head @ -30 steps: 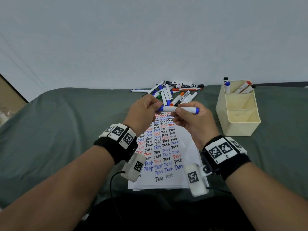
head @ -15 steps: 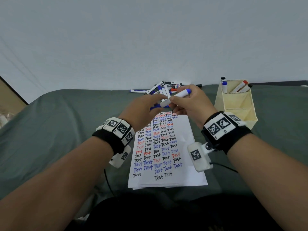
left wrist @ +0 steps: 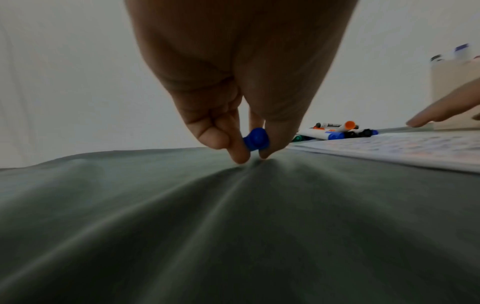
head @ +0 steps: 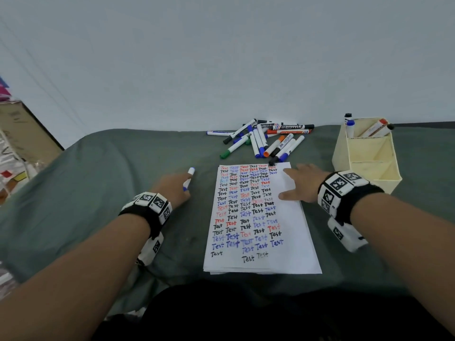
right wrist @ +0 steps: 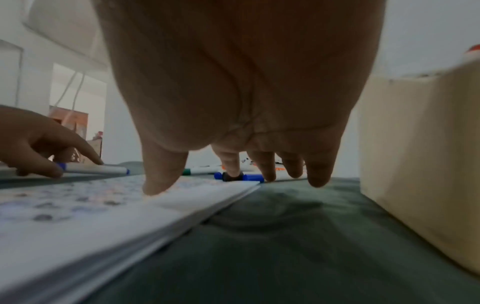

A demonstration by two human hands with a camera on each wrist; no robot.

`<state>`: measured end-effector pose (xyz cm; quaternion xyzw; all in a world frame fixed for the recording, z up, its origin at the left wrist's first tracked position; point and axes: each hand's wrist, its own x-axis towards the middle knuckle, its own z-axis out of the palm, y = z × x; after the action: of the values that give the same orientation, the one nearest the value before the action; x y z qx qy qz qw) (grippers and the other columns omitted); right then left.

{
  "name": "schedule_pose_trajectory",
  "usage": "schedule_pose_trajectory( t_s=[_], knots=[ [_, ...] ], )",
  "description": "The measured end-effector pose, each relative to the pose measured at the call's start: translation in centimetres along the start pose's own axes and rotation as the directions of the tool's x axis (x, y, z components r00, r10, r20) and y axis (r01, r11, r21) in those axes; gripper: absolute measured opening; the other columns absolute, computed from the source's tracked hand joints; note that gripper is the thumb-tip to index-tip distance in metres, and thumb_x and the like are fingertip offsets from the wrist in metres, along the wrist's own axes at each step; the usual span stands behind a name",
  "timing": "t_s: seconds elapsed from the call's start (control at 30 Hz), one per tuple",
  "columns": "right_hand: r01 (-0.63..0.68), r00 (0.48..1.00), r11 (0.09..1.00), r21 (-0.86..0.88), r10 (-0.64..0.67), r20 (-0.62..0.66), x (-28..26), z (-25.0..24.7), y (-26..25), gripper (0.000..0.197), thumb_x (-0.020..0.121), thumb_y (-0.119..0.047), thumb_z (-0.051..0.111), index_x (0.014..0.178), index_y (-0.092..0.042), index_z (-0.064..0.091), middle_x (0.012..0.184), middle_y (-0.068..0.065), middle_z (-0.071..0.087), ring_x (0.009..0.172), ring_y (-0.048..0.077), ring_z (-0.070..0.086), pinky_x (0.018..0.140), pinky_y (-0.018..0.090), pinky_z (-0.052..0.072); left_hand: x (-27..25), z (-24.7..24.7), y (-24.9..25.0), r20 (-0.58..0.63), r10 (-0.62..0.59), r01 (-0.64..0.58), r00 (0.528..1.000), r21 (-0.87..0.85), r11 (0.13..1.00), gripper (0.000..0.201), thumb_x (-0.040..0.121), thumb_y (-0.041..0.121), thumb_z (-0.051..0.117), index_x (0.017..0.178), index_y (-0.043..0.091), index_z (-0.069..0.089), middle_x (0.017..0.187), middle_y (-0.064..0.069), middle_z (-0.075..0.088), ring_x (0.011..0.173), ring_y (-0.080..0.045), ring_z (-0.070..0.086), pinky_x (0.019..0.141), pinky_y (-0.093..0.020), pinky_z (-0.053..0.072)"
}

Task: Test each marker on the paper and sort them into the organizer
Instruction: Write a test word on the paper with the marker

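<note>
Left hand [head: 172, 190] fingers curled, pinching 1 blue marker [head: 189, 178] on cloth. Right hand [head: 301, 183] flat, fingers spread, on paper [head: 258, 242]. Organizer [head: 369, 156] right of fingers: 4 markers.

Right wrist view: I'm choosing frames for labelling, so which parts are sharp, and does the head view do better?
Right wrist view: dim, the paper smeared in the foreground, its writing unreadable, the right hand soft and shadowed. Head view: evenly lit, "Test" rows on the paper legible, the marker pile fairly crisp, edges bowed by the wide lens. Left wrist view: cloth streaked with blur.
</note>
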<state>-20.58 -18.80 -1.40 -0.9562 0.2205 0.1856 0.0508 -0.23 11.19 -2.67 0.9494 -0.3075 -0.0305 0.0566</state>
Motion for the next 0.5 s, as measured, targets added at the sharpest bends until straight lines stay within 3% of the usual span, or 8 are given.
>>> schedule_pose_trajectory(
  t_s=[0.17,0.3,0.5],
  knots=[
    [-0.028,1.0,0.999,0.039,0.028,0.004,0.4,2.2,0.1,0.096,0.088,-0.083,0.039,0.162,-0.035,0.002,0.171,0.007,-0.002,0.156,0.036,-0.005,0.123,0.055,0.016,-0.1,0.2,-1.2,0.047,-0.091,0.09,0.995,0.01,0.996,0.055,0.086,0.024,0.064,0.14,0.023,0.052,0.123,-0.008,0.064,0.109,-0.029,0.061,0.08,-0.026,0.039],
    [-0.041,0.999,0.998,0.052,0.042,-0.013,0.5,2.5,0.4,0.096,0.087,-0.084,0.036,0.162,-0.035,0.001,0.171,0.007,-0.004,0.156,0.036,-0.004,0.123,0.055,0.015,0.1,0.1,-1.6,0.042,-0.119,0.12,0.992,-0.02,0.993,0.053,0.091,0.031,0.064,0.141,0.023,0.05,0.127,-0.009,0.063,0.115,-0.03,0.059,0.095,-0.032,0.045],
    [-0.043,0.999,0.998,0.054,0.044,-0.015,0.6,2.5,0.4,0.095,0.089,-0.083,0.033,0.162,-0.034,-0.001,0.171,0.007,-0.003,0.156,0.035,-0.001,0.123,0.055,0.014,0.2,0.1,-2.4,0.032,-0.12,0.122,0.992,-0.077,0.989,0.049,0.095,0.031,0.064,0.141,0.022,0.052,0.124,-0.01,0.064,0.114,-0.029,0.059,0.095,-0.032,0.044]
  ],
)
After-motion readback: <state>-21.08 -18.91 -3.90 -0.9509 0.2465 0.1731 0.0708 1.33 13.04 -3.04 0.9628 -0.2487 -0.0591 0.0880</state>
